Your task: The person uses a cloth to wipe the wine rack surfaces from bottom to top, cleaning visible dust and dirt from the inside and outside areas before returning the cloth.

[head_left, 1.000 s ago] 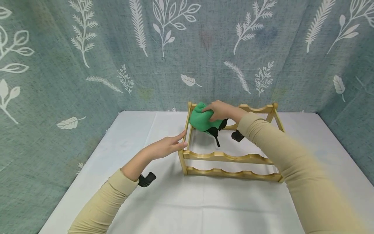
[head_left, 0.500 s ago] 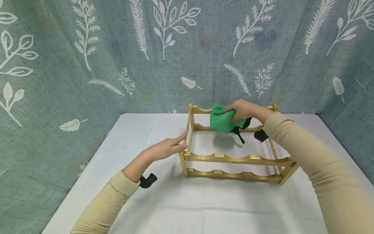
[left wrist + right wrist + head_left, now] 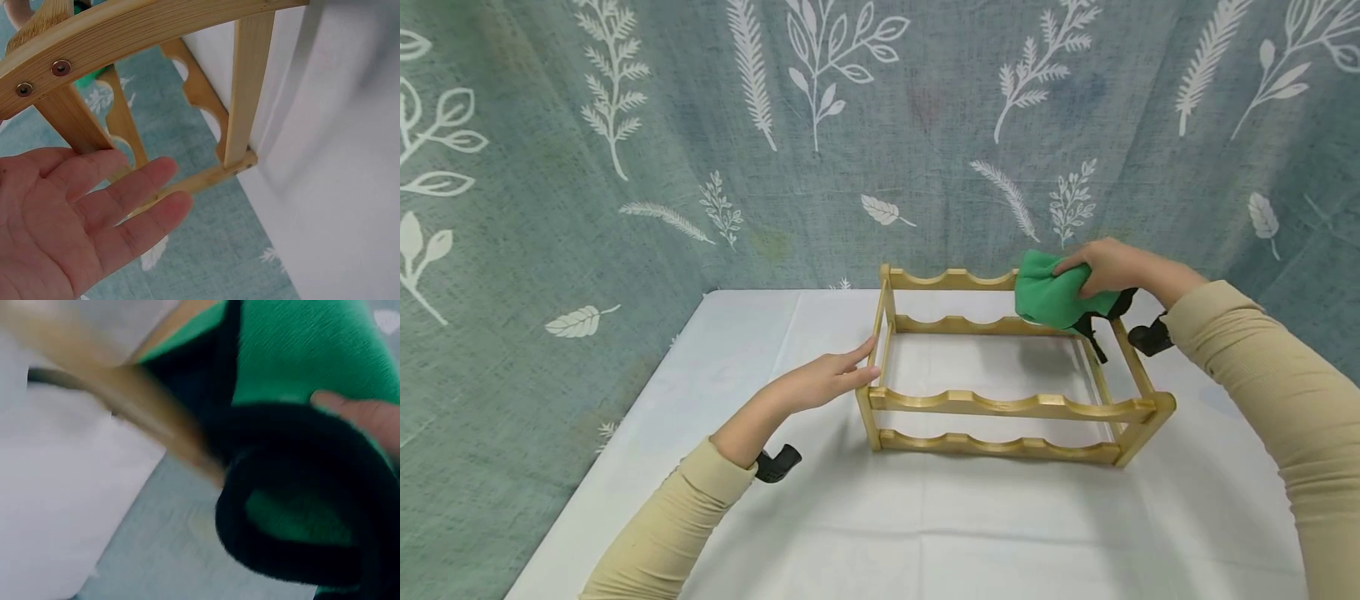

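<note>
Holding green cloth [image 3: 1049, 292] pinched in the right grip [image 3: 1108, 268], at the rear right of the rack [image 3: 970, 403]. Resting the left grip [image 3: 820, 383], straight-fingered and empty, against its left end. Best to brace lightly there and guard the black strap [image 3: 1096, 347] against snagging.

White, cloth-covered table [image 3: 970, 517]: flat, with visible fold creases. Directly on it stands 1 light-brown wooden rack [image 3: 962, 403], upright, with 2 scalloped rails along the front and 2 along the back.
</note>
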Available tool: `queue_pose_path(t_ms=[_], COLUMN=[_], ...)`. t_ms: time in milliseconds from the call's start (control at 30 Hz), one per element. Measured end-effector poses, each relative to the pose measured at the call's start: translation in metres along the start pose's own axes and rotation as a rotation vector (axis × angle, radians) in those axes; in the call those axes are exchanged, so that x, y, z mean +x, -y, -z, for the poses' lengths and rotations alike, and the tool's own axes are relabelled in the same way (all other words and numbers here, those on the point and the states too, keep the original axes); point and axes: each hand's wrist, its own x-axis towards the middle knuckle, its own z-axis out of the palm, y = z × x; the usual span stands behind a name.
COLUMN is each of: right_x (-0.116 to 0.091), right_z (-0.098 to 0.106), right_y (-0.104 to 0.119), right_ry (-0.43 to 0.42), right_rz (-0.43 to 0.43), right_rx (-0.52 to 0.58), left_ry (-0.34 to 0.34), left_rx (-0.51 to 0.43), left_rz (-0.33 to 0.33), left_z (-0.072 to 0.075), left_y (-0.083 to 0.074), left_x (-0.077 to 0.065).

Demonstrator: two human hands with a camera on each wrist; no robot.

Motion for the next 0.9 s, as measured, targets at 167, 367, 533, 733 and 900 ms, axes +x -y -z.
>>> queue_pose_path(t_ms=[167,367,533,733,900], right_x=[-0.011,-0.027,-0.046,-0.073,-0.094], right_z=[0.010,0.028,0.045,0.059,0.056], right_y=[-0.014,-0.024,-0.031,-0.044,-0.056], right_ry=[-0.017,-0.050,-0.106,-0.177,-0.245], right_rz=[-0.063,-0.126,-0.174,-0.237,-0.323], right_rx=[-0.016,-0.014,0.007,0.001,0.038], left_ry=[-0.001,-0.003,-0.001,-0.002,0.004], left_rx=[-0.002,0.004,0.005,0.012,0.007], left_rz=[0.016,0.018,0.013,0.008,0.010], left_z=[0.000,0.001,0.001,0.001,0.002], left_y=[0.000,0.000,-0.001,-0.003,-0.004], left_x=[-0.001,-0.002,-0.001,0.000,0.000])
